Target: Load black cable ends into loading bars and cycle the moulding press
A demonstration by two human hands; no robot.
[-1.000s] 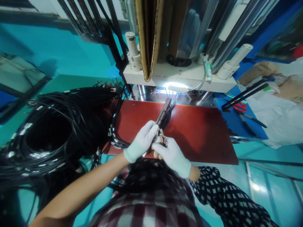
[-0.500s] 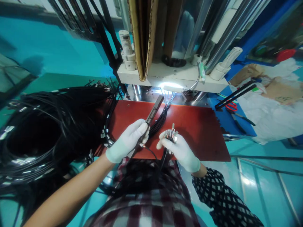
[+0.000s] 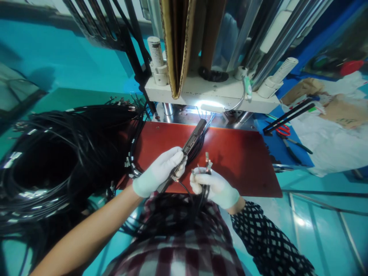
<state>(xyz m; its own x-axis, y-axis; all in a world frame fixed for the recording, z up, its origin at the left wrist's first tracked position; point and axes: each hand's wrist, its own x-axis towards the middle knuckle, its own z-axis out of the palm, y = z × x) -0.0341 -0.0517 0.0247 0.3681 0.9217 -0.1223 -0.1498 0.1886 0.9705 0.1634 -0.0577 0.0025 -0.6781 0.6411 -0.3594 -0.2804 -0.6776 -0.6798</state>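
Observation:
White gloves cover both hands. My left hand (image 3: 167, 165) is closed round a long dark metal bar (image 3: 195, 136) with slots, tilted with its far end toward the machine. A cable end with a small metal fitting sits at the bar's lower part, beneath my left fingers. To the right, my right hand (image 3: 214, 184) grips a bunch of black cables (image 3: 204, 191); their small metal connectors (image 3: 207, 161) stick up past the fingers. More black cables (image 3: 198, 143) lie behind the bar, running to the lit machine bed. The cables' lower lengths hang over my lap.
A red-brown board (image 3: 241, 161) lies before a white press plate (image 3: 184, 92) with a bright lamp. Large coils of black cable (image 3: 43, 161) fill the left side. Red-handled pliers (image 3: 284, 132) rest on a blue surface at right, near plastic bags (image 3: 324, 138).
The bar in my left hand has shifted slightly right. My right hand has moved a little left and down, and its fingers have curled more round the cable bunch.

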